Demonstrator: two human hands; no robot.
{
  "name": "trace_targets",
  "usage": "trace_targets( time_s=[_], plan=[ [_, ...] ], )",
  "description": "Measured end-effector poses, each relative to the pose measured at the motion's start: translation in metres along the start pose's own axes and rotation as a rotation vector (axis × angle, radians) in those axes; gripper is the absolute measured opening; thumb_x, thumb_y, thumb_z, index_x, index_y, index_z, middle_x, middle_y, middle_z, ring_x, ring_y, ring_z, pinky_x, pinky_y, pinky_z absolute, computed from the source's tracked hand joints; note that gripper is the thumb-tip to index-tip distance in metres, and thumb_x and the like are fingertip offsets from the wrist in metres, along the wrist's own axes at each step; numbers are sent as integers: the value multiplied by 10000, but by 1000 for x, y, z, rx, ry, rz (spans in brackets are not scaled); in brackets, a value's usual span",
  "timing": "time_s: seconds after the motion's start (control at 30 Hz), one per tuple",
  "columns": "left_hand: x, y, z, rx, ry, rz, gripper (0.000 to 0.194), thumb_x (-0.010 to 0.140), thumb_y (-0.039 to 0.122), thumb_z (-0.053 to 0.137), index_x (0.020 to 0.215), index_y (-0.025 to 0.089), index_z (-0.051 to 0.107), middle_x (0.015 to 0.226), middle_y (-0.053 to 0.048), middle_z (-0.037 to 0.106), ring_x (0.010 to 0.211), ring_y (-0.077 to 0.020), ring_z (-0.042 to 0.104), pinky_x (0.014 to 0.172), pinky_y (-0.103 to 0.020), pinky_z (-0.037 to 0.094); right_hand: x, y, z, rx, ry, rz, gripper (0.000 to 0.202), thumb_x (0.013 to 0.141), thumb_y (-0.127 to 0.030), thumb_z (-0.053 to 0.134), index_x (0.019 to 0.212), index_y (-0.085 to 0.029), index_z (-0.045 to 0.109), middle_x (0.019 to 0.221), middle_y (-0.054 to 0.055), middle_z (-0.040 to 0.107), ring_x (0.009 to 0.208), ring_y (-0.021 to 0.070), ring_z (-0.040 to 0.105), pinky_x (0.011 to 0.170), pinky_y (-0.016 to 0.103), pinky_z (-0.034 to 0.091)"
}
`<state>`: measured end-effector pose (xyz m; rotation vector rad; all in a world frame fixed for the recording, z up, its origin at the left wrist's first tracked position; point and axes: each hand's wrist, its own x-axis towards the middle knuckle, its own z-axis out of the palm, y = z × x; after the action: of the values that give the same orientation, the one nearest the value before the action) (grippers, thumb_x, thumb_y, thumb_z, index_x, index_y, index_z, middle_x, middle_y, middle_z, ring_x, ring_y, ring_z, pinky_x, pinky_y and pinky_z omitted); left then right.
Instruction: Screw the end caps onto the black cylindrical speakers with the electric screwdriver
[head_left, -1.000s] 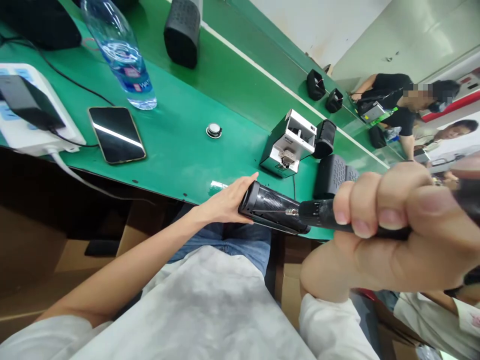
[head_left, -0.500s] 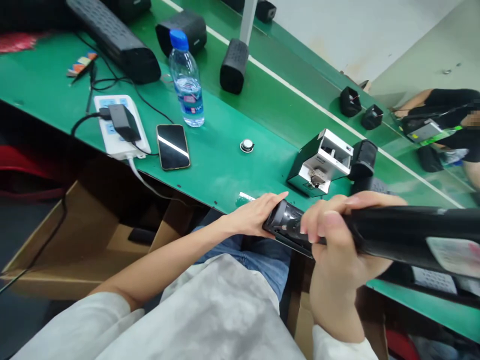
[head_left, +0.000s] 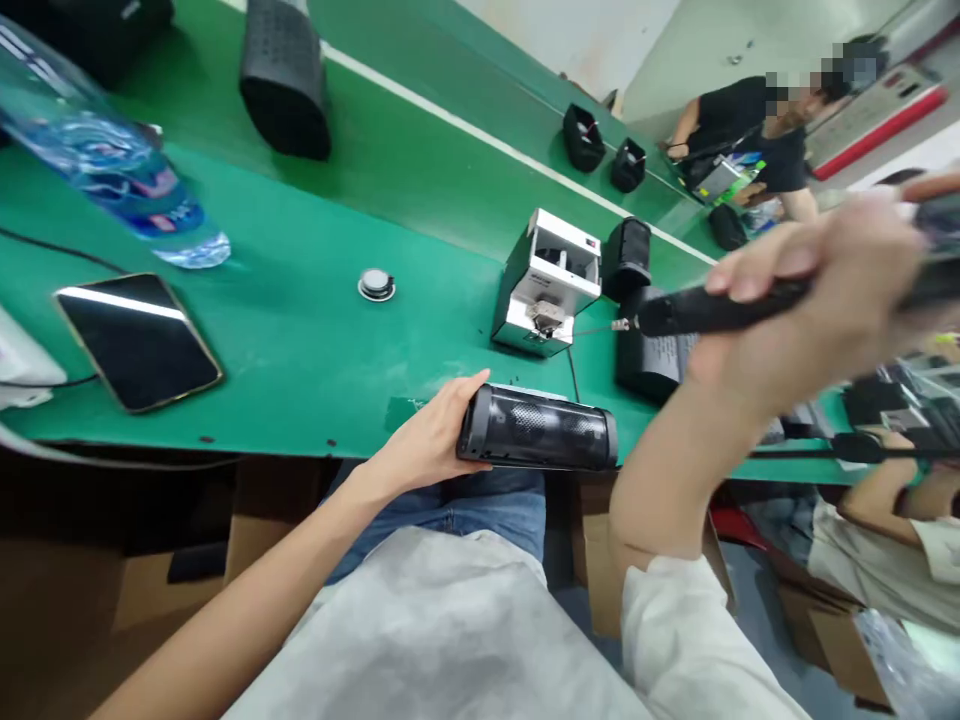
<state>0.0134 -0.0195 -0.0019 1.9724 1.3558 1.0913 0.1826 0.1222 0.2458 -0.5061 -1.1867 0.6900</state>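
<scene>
My left hand (head_left: 435, 430) is closed around the left end of a black speaker housing (head_left: 551, 432), which lies on its long side at the table's front edge. My right hand (head_left: 802, 290), partly blurred, grips a black electric screwdriver (head_left: 679, 312). Its thin bit points left, with the tip at the front of a white-and-black screw feeder (head_left: 546, 285). Whether a screw sits on the bit is too small to tell. Behind the screwdriver stand a black speaker part (head_left: 649, 350) and another dark housing (head_left: 627, 258).
On the green table (head_left: 300, 340) are a small round silver part (head_left: 376, 284), a phone (head_left: 139, 340), a water bottle (head_left: 142, 190) and a black speaker (head_left: 285, 90). Two small black housings (head_left: 583, 138) stand farther back. A co-worker (head_left: 739, 120) is across; another person's sleeve (head_left: 930, 530) shows right.
My right hand has lifted the screwdriver off the speaker housing and carried it to the screw feeder. My left hand still holds the housing. The camera view has turned to the right.
</scene>
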Motion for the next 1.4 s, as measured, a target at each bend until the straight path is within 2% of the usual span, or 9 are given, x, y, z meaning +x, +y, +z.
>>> trace_targets(
  time_s=[0.1, 0.2, 0.3, 0.57, 0.77, 0.87, 1.03, 1.23, 1.4],
  plan=[
    [0, -2, 1, 9, 2, 3, 1485, 765, 225, 1023, 1805, 358, -30, 1741, -229, 429, 1611, -482, 496, 1287, -693, 501, 22, 44, 7, 60, -14, -234, 124, 923, -165, 668, 911, -289, 663, 553, -102, 421, 411, 93, 439, 407, 262, 381],
    [0, -3, 2, 3, 1, 1, 1467, 777, 248, 1020, 1807, 360, -18, 1746, -233, 427, 1616, -488, 490, 1281, -707, 503, 29, 76, 6, -2, -90, -229, 167, 934, -206, 699, 901, -301, 566, 541, -114, 407, 393, 116, 422, 404, 312, 358],
    [0, -3, 1, 12, -3, 6, 1465, 781, 262, 1017, 1809, 336, -24, 1742, -248, 420, 1612, -496, 487, 1271, -717, 511, 26, 91, 5, -100, -140, -153, 214, 971, -314, 734, 962, -333, 521, 618, -99, 426, 433, 135, 415, 455, 348, 384],
    [0, -3, 1, 18, -12, -4, 1428, 807, 295, 996, 1810, 326, -21, 1752, -243, 409, 1616, -490, 483, 1275, -712, 511, 27, 84, 7, -216, -96, -104, 240, 941, -455, 715, 982, -370, 495, 669, -65, 452, 489, 175, 389, 505, 414, 398],
    [-1, -3, 1, 13, -5, -23, 1448, 789, 278, 1014, 1804, 357, -15, 1747, -237, 412, 1621, -490, 480, 1272, -706, 512, 27, 104, 13, -181, -99, -55, 445, 876, -641, 784, 992, -348, 470, 660, -101, 423, 464, 133, 337, 455, 368, 382],
    [-1, -2, 2, 10, 4, -26, 1465, 771, 261, 1025, 1803, 366, -10, 1743, -231, 420, 1614, -484, 490, 1269, -697, 516, 23, 103, 14, -161, -112, -47, 395, 886, -547, 795, 982, -338, 474, 653, -108, 438, 454, 126, 336, 440, 361, 371],
    [-1, -3, 2, 18, 4, -12, 1487, 758, 244, 1028, 1805, 358, -21, 1745, -235, 419, 1616, -482, 486, 1283, -698, 499, 26, 81, 11, -154, -110, -157, 205, 948, -348, 700, 972, -338, 497, 671, -84, 445, 449, 139, 402, 443, 369, 361],
    [-1, -3, 1, 0, 4, -32, 1451, 769, 247, 1022, 1803, 368, 12, 1747, -226, 417, 1615, -479, 491, 1278, -695, 505, 23, 97, 16, -204, -106, -103, 393, 965, -610, 754, 1000, -352, 460, 682, -97, 457, 475, 144, 390, 487, 372, 416],
    [-1, 0, 1, 13, 11, -16, 1473, 763, 228, 1030, 1805, 361, -3, 1742, -226, 425, 1615, -474, 492, 1281, -677, 510, 18, 93, 12, -145, -144, -98, 325, 984, -483, 798, 1012, -345, 504, 665, -101, 453, 464, 140, 390, 467, 365, 386]
  ],
)
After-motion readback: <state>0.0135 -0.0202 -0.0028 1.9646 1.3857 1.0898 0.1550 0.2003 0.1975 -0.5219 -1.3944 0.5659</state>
